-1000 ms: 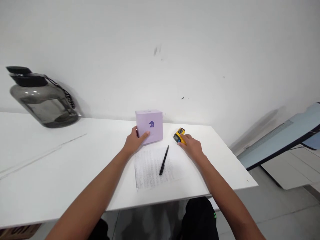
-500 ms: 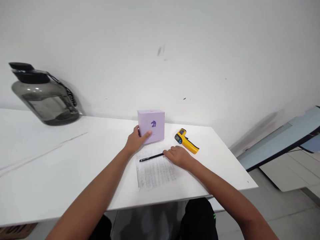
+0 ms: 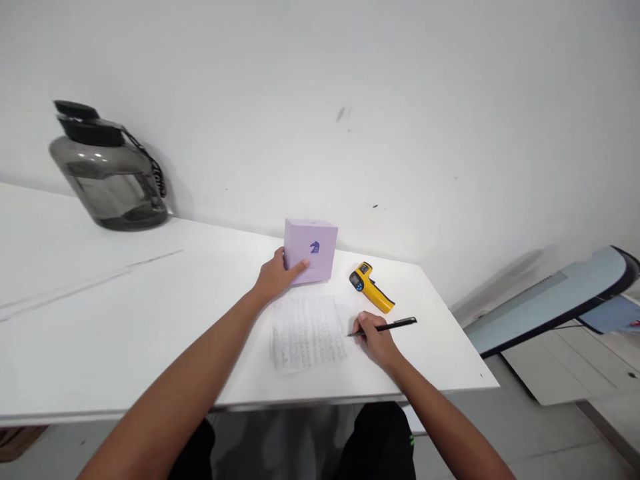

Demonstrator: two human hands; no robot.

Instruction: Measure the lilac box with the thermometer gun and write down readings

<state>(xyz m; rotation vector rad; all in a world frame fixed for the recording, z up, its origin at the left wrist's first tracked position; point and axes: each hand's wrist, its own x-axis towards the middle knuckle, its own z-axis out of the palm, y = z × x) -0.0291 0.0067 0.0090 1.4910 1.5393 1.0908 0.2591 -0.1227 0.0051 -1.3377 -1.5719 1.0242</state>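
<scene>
My left hand (image 3: 278,274) is closed on the lower left of a light purple box (image 3: 320,243) with a dark horse-head print. Its thumb lies across the front face, and its other fingers are partly hidden at the side. In my right hand (image 3: 374,337) a black pen (image 3: 401,323) is pinched, its tip pointing left at the right edge of a sheet of paper (image 3: 305,333). Rows of handwriting, too blurred to read, cover the sheet. Behind my right hand lies a yellow and black infrared thermometer (image 3: 375,293).
A large grey see-through water jug (image 3: 113,190) with a black lid stands at the back left of the white table (image 3: 150,320). The wall (image 3: 400,120) runs along the back. Beyond the table's right edge is a light blue panel with a black rim (image 3: 545,307).
The pen, earlier lying across the top of the paper under my right fingers, is now turned in a writing grip at the paper's right side. My left hand stays on the box.
</scene>
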